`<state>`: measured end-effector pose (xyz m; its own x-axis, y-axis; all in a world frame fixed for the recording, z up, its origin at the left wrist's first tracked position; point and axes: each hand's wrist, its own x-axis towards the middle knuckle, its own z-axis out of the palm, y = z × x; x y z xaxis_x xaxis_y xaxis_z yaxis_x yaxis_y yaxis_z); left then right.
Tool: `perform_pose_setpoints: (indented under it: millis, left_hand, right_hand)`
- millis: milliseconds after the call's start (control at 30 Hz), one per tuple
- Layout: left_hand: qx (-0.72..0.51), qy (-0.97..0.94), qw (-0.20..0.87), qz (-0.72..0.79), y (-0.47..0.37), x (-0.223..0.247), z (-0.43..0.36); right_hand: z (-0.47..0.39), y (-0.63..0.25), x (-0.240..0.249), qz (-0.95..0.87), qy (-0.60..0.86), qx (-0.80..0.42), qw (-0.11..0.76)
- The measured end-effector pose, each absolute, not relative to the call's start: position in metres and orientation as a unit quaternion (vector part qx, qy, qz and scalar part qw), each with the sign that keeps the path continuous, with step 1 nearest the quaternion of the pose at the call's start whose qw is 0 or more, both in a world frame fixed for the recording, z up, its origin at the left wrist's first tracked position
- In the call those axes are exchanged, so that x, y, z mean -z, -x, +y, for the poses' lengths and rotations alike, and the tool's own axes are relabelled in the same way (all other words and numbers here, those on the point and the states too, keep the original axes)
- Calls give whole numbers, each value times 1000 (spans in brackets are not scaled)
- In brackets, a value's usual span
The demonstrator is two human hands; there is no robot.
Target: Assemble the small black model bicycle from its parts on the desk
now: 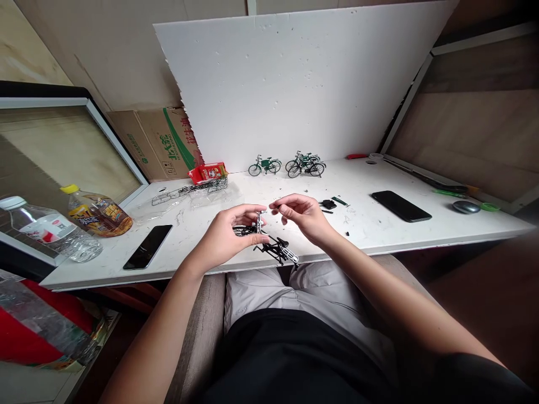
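Observation:
My left hand (227,234) grips a small black model bicycle (275,251) by its silvery front part, between thumb and fingers. The bicycle's seat and rear rack point toward the table's front edge, and no rear wheel can be made out on it. Just right of the handlebar is my right hand (304,216), its thumb and forefinger pinched together on something too small to name. Small black parts (329,204) and a green strip (340,201) lie on the table beyond my right hand.
Finished-looking model bicycles (264,165) stand at the back. A phone (148,247) and bottles (99,213) are at left, near a red box (208,172) and wire-like parts (185,191). Another phone (401,206) and a mouse (466,207) lie at right on the white table (362,230).

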<state>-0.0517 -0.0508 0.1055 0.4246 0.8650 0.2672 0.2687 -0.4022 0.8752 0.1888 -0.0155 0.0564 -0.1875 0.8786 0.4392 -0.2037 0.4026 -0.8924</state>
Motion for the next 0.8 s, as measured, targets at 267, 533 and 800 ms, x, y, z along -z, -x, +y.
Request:
perform_pose_setpoints:
  millis: [267, 533, 800]
  left_hand:
    - [-389, -739, 419, 357, 53, -104, -49]
    - [-396, -733, 437, 339, 51, -106, -49]
    - [-398, -721, 465, 324, 50, -101, -45]
  right_hand:
    - [-25, -182, -62, -622, 330, -415, 576]
    - [-26, -182, -60, -633, 317, -395, 585]
    - [-23, -183, -55, -653, 291, -382, 586]
